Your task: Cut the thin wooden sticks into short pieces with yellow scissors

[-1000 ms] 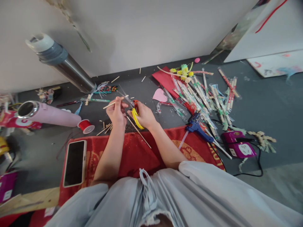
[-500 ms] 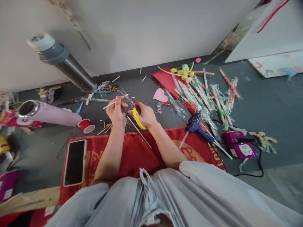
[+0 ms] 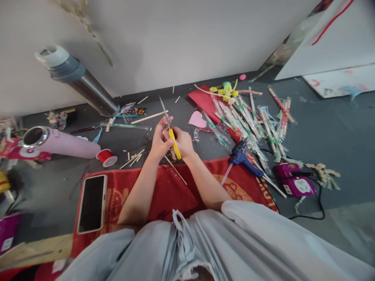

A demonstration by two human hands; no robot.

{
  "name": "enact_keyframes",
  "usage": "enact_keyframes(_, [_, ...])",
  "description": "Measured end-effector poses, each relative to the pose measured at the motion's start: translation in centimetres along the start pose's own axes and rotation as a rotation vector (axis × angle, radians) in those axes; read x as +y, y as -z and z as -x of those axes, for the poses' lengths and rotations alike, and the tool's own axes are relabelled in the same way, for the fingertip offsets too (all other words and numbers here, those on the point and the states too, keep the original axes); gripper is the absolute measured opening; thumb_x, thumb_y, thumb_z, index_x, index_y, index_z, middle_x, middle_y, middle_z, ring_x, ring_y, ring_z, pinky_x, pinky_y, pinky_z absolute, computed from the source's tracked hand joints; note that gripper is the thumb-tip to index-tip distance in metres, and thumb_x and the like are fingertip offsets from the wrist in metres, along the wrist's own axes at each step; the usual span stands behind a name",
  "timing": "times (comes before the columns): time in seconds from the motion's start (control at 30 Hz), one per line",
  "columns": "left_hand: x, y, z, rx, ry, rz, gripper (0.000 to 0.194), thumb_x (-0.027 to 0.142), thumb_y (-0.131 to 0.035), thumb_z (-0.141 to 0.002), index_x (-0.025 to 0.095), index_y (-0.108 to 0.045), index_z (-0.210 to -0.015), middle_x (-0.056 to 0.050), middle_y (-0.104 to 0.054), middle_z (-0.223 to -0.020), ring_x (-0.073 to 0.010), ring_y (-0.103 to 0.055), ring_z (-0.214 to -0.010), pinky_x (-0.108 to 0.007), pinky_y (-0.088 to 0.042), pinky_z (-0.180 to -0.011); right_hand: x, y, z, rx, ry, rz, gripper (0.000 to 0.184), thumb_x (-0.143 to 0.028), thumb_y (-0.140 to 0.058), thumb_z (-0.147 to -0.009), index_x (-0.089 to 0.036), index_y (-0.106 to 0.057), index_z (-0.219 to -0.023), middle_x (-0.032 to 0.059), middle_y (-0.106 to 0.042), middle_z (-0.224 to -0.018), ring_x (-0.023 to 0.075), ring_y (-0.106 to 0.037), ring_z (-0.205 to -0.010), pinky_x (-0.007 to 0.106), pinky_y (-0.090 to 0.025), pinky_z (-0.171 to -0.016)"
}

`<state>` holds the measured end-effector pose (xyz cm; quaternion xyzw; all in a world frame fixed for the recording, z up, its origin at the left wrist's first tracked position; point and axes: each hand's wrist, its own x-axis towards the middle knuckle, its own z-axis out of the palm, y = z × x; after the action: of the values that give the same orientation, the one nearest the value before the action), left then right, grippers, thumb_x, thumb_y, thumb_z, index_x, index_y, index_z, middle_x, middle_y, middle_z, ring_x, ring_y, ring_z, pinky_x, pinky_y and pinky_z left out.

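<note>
My right hand (image 3: 184,143) is closed around scissors (image 3: 175,144) with yellow handles, their metal blades pointing away from me and appearing nearly together. Curled close against the scissors is my left hand (image 3: 159,143), its thumb beside the yellow handle. What its fingers hold, if anything, is hidden. A thin pale wooden stick (image 3: 149,117) lies just beyond the left fingertips. Below the hands, another thin stick (image 3: 176,170) reaches from the grey table onto the red cloth. Several short cut stick pieces (image 3: 133,159) lie left of my left hand.
A phone (image 3: 93,203) rests on the red cloth (image 3: 164,193). To the left are a pink bottle (image 3: 68,143), a red spool (image 3: 106,157) and a steel flask (image 3: 90,89). Rightward lie a blue glue gun (image 3: 244,160), wrapped sticks (image 3: 243,121) and a purple power socket (image 3: 293,181).
My left hand has moved right, up against the scissors. The stick it held now lies beyond the fingers. The scissors have turned more upright in my right hand and their blades have come together.
</note>
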<state>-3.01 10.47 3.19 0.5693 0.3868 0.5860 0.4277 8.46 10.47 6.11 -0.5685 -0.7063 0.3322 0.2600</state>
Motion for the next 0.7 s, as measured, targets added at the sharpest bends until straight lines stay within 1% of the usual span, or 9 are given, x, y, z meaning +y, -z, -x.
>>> enact_keyframes(0.03, [-0.2,0.1,0.2,-0.105,0.006,-0.05,0.106,0.078,-0.072,-0.051,0.026,-0.043,-0.138,-0.015,-0.045,-0.146,-0.0333,-0.042,-0.137,-0.043,-0.04,-0.11,0.0,0.1,0.0,0.006,-0.01,-0.02,0.044,-0.058,-0.041,-0.091,-0.019,-0.061,-0.086,0.0067,-0.07,-0.079,0.0214,-0.065,-0.073,0.027,-0.039,-0.064])
enact_keyframes(0.1, [-0.5,0.2,0.5,-0.246,0.019,-0.142,0.12,0.076,-0.076,-0.046,0.025,-0.032,-0.145,-0.017,-0.033,-0.153,-0.0369,-0.028,-0.145,-0.05,-0.029,-0.117,0.0,0.3,0.0,0.025,-0.026,-0.058,0.043,-0.056,-0.041,-0.092,-0.02,-0.061,-0.084,0.0061,-0.07,-0.078,0.0206,-0.064,-0.071,0.027,-0.04,-0.064])
enact_keyframes(0.17, [-0.4,0.2,0.6,-0.309,0.031,-0.203,0.125,0.073,-0.078,-0.047,0.025,-0.024,-0.149,-0.017,-0.026,-0.156,-0.0376,-0.016,-0.148,-0.053,-0.019,-0.121,-0.1,0.5,0.1,0.04,-0.035,-0.081,0.041,-0.054,-0.041,-0.092,-0.02,-0.062,-0.084,0.006,-0.069,-0.076,0.0198,-0.064,-0.069,0.026,-0.04,-0.063])
enact_keyframes(0.2, [-0.3,0.1,0.7,-0.321,0.031,-0.219,0.126,0.071,-0.079,-0.048,0.025,-0.02,-0.15,-0.017,-0.024,-0.157,-0.0374,-0.014,-0.149,-0.053,-0.017,-0.122,-0.1,0.5,0.1,0.044,-0.035,-0.089,0.04,-0.053,-0.041,-0.092,-0.02,-0.062,-0.085,0.0059,-0.069,-0.076,0.0194,-0.064,-0.068,0.026,-0.04,-0.062])
enact_keyframes(0.23, [-0.3,0.0,0.7,-0.323,0.024,-0.227,0.126,0.07,-0.079,-0.05,0.025,-0.017,-0.151,-0.017,-0.024,-0.156,-0.0371,-0.015,-0.149,-0.053,-0.017,-0.122,-0.1,0.5,0.1,0.046,-0.032,-0.097,0.039,-0.053,-0.042,-0.092,-0.02,-0.062,-0.086,0.0057,-0.069,-0.076,0.0191,-0.063,-0.067,0.026,-0.039,-0.062])
enact_keyframes(0.33, [-0.3,-0.3,0.7,-0.298,-0.03,-0.232,0.122,0.069,-0.077,-0.056,0.025,-0.014,-0.151,-0.017,-0.026,-0.154,-0.0364,-0.024,-0.145,-0.051,-0.022,-0.12,-0.1,0.5,0.2,0.048,-0.019,-0.119,0.042,-0.057,-0.043,-0.09,-0.02,-0.062,-0.085,0.0047,-0.069,-0.074,0.0182,-0.062,-0.066,0.025,-0.038,-0.06])
enact_keyframes(0.47, [-0.9,-0.3,0.8,-0.253,-0.093,-0.245,0.115,0.071,-0.074,-0.058,0.024,-0.021,-0.149,-0.016,-0.034,-0.146,-0.0354,-0.034,-0.138,-0.052,-0.027,-0.116,-0.1,0.4,0.2,0.063,0.0,-0.157,0.048,-0.062,-0.042,-0.088,-0.019,-0.063,-0.083,0.0034,-0.067,-0.072,0.0163,-0.058,-0.062,0.025,-0.036,-0.059])
enact_keyframes(0.57, [-1.2,-0.2,0.7,-0.24,-0.127,-0.238,0.114,0.073,-0.073,-0.056,0.024,-0.025,-0.146,-0.015,-0.036,-0.142,-0.0348,-0.036,-0.135,-0.052,-0.029,-0.115,-0.2,0.4,0.2,0.06,0.001,-0.165,0.048,-0.063,-0.045,-0.087,-0.019,-0.064,-0.085,0.0035,-0.067,-0.072,0.0158,-0.058,-0.062,0.025,-0.037,-0.06])
enact_keyframes(0.7, [-1.1,-0.1,0.6,-0.236,-0.151,-0.23,0.113,0.072,-0.074,-0.055,0.024,-0.026,-0.146,-0.015,-0.037,-0.141,-0.0341,-0.037,-0.134,-0.051,-0.031,-0.114,-0.3,0.3,0.3,0.057,0.004,-0.184,0.047,-0.061,-0.047,-0.087,-0.017,-0.065,-0.087,0.0042,-0.067,-0.073,0.016,-0.058,-0.062,0.025,-0.038,-0.06])
